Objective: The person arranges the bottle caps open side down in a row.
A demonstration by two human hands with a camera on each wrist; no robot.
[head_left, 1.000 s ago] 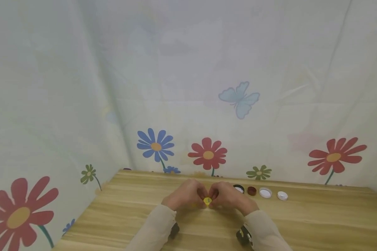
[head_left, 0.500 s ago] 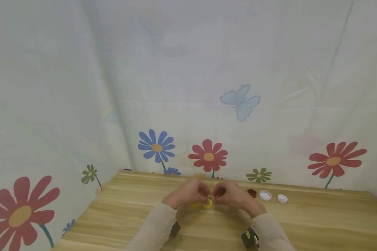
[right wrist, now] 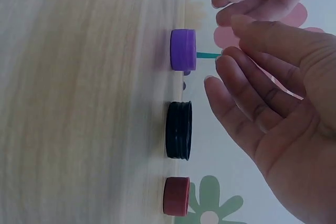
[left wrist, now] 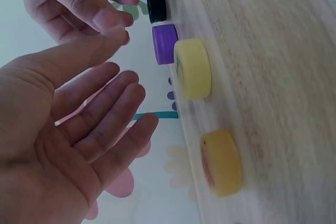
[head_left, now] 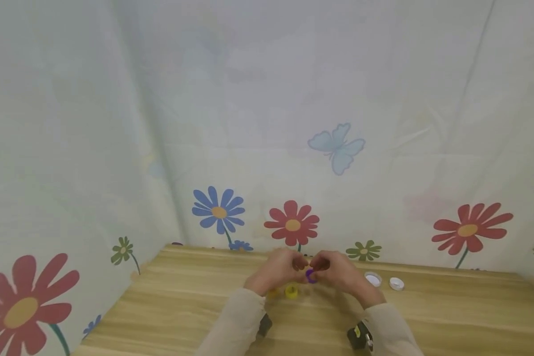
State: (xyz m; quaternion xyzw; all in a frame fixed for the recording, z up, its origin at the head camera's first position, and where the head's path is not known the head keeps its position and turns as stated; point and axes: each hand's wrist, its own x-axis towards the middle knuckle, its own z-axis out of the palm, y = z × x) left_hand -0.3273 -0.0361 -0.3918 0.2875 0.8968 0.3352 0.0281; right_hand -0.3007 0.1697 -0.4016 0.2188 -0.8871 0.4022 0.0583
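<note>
My left hand [head_left: 282, 269] and right hand [head_left: 340, 277] are close together over the table, fingers loosely bent and holding nothing. Below and between them is a purple bottle cap [head_left: 311, 276], standing on the wood in both wrist views, apart from the fingers. In the left wrist view, a pale yellow cap [left wrist: 193, 68] stands beside the purple one, and an orange-yellow cap [left wrist: 222, 162] lies further along. A black cap [right wrist: 179, 130] and a dark red cap [right wrist: 176, 196] continue the row in the right wrist view; my right hand hides them in the head view.
Two white caps stand right of my right hand: a larger one [head_left: 373, 279] and a smaller one [head_left: 396, 284]. A flower-printed cloth [head_left: 382, 163] hangs behind the wooden table [head_left: 449, 316] and along its left side.
A second ago the fingertips of both hands were at the yellow cap. They have since left it on the table and moved slightly right and back, over the purple cap.
</note>
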